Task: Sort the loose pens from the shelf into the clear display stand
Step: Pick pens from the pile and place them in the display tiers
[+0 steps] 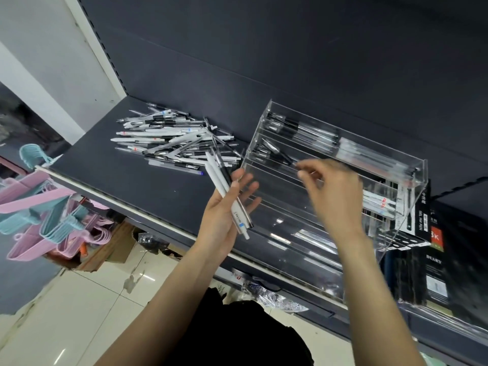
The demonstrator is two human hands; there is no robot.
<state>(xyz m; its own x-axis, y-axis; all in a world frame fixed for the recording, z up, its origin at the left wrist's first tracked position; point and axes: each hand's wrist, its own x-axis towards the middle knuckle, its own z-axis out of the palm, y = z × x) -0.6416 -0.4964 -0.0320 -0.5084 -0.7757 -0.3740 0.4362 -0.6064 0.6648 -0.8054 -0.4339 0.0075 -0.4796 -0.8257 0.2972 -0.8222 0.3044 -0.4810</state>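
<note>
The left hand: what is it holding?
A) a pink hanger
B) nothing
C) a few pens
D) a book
C: the left hand grips a small bunch of pens, white and black ones, beside the clear stand.

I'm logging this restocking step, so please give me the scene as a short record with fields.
left hand: holds a few pens, white and black, fanned across the palm
right hand: over the clear display stand, fingers pinched; blurred, so any pen in them cannot be told
loose pile: many pens on the dark shelf, left of the stand
stand contents: pens in the back rows, front rows mostly bare
</note>
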